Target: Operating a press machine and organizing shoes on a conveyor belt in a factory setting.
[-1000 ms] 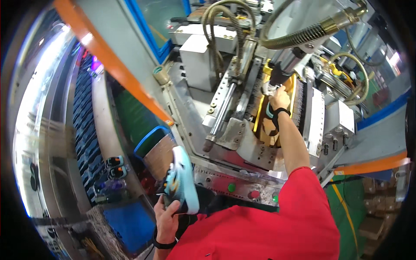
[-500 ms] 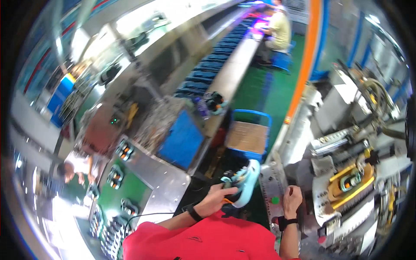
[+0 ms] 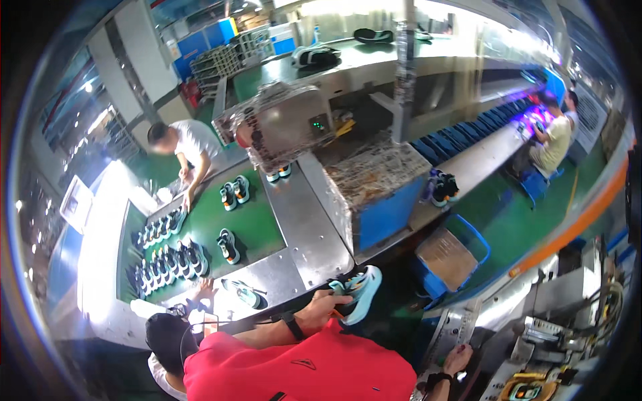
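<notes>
My left hand (image 3: 317,313) is closed around the heel end of a light-blue and black sneaker (image 3: 364,294), its pale sole turned to the right. The shoe is held in the air just past the front of the metal bench. Over on the right, my right hand (image 3: 458,359) is beside a metal machine panel (image 3: 455,329), its fingers curled. Whether anything is inside them cannot be made out. Close to that hand, at the lower edge, another shoe sits in a yellow fixture (image 3: 513,389) of the machine.
Left of me is a green conveyor (image 3: 264,224) carrying rows of sneakers (image 3: 175,260); a single pale shoe (image 3: 242,293) lies on its metal edge. One co-worker (image 3: 194,150) reaches over the belt, and another, in a dark cap (image 3: 167,344), is beside me. A blue-framed cart (image 3: 447,259) stands ahead right.
My view has swung left, bringing the conveyor and co-workers into fuller sight. The sneaker stays in my left hand. My right hand remains beside the machine, now lower in the picture.
</notes>
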Demonstrator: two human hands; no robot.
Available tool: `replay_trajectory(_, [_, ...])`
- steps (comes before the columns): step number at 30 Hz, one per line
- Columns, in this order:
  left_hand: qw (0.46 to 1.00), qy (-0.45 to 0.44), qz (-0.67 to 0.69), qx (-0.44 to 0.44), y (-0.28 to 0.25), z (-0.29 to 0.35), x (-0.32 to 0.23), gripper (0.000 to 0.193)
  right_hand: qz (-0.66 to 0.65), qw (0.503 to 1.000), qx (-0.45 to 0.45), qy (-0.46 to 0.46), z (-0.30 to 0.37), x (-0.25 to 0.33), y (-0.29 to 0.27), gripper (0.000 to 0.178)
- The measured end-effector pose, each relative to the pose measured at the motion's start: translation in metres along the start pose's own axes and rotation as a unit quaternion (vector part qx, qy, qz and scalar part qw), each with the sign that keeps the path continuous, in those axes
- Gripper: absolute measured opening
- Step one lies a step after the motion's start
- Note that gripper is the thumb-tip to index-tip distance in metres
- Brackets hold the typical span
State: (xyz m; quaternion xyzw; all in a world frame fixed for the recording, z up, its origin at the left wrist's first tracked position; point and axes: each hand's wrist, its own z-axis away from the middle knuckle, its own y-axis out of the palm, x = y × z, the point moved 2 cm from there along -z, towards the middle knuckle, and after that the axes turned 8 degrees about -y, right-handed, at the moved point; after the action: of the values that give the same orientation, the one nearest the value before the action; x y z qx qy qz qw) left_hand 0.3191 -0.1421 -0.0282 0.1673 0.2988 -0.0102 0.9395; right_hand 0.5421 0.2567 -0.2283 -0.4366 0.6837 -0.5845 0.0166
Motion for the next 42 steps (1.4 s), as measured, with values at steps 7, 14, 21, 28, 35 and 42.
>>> replay_trajectory(7, [0.986,0.032,0.033,-0.162,-0.157,-0.087,-0.027,0.020,-0.043,0.991,-0.054,-0.111,-0.096,0.097,-0.015,0.012])
replay_trajectory(14, [0.970,0.125,0.005,-0.211,-0.268,-0.144,-0.062,0.030,-0.020,0.990,-0.048,-0.132,-0.082,0.202,0.038,0.013])
replay_trajectory(21, [0.884,0.051,-0.403,-0.232,-0.345,-0.249,-0.045,0.021,0.104,0.984,-0.053,0.137,0.022,0.132,0.034,0.017])
replay_trajectory(28, [0.891,0.074,-0.423,-0.149,-0.299,-0.224,-0.052,0.031,0.172,0.951,-0.107,0.234,0.050,0.048,-0.025,0.019])
replay_trajectory(35, [0.905,0.023,-0.331,-0.265,-0.326,-0.252,-0.012,0.058,0.130,0.967,-0.076,0.205,0.027,0.024,0.000,0.021])
replay_trajectory(42, [0.879,0.072,-0.354,-0.313,-0.299,-0.268,0.021,0.064,0.142,0.975,-0.026,0.171,0.023,0.011,0.010,0.026])
